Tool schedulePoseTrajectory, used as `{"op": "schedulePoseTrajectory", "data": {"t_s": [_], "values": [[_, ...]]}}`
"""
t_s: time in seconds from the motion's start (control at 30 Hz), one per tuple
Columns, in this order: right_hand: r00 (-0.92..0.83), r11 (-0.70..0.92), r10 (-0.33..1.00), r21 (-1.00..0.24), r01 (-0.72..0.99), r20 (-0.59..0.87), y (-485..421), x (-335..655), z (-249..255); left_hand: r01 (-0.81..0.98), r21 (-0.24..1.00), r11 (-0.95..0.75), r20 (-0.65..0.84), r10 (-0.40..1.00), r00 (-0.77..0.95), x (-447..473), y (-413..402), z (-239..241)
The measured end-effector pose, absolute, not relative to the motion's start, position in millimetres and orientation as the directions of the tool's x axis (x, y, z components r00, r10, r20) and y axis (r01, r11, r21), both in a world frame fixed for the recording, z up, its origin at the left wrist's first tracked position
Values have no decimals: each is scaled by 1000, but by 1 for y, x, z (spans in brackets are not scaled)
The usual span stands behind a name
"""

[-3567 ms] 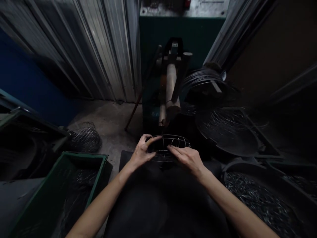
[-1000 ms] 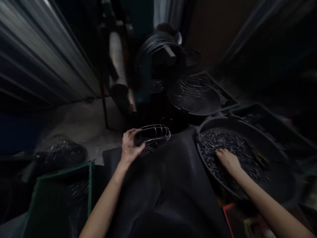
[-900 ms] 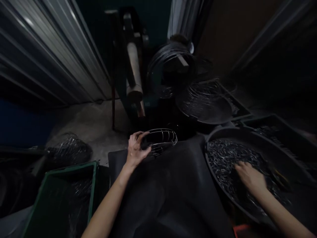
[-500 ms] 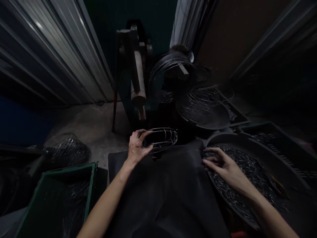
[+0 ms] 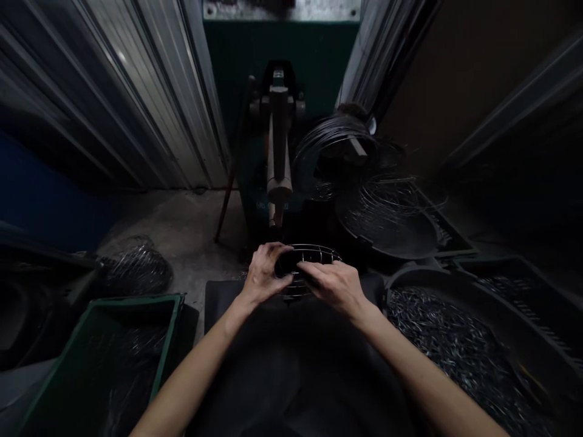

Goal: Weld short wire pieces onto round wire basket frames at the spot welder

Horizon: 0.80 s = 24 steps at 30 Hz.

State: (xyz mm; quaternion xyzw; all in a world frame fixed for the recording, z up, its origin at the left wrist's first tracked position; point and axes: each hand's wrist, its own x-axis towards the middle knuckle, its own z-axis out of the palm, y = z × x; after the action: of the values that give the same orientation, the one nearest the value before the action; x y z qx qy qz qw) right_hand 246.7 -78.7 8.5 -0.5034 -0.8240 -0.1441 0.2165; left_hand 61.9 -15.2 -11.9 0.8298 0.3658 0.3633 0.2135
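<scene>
A small round wire cage [image 5: 315, 252] sits in front of me at the far edge of the black cloth on my lap [image 5: 291, 364]. My left hand [image 5: 265, 273] grips its left rim, fingers curled round the wire. My right hand [image 5: 334, 286] rests on the cage's near right side with its fingers pressed together on the wire; whether it pinches a small piece I cannot make out. Just beyond the cage stands a green machine [image 5: 277, 91] with a long wooden lever [image 5: 279, 164].
A round black basin [image 5: 460, 352] of several small metal pieces lies at my right. A wire coil on a spool [image 5: 337, 142] and a pan of wire rings [image 5: 392, 212] sit behind it. A green crate [image 5: 98, 358] and a wire bundle [image 5: 136, 267] are at my left, near corrugated metal walls.
My right hand has left the basin of metal pieces and come back to the wire cage. The left hand kept its hold on the cage. My view has swung back left, centring the machine.
</scene>
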Motion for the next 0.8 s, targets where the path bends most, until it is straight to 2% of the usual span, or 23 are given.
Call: {"op": "schedulePoseTrajectory", "data": {"t_s": [0.13,0.37,0.53,0.8], "values": [[-440,483,664,102,869,605,-77,244,6,409,641,-649,462,752,470,58,-11,-13],[-522,508,562,230,830,642,-69,241,9,386,683,-620,461,776,430,49,-6,-12],[-567,507,580,285,813,585,-64,236,17,405,652,-641,493,765,415,45,-2,-12],[-576,508,620,286,812,533,-58,231,18,433,626,-649,517,761,392,40,3,-8]]}}
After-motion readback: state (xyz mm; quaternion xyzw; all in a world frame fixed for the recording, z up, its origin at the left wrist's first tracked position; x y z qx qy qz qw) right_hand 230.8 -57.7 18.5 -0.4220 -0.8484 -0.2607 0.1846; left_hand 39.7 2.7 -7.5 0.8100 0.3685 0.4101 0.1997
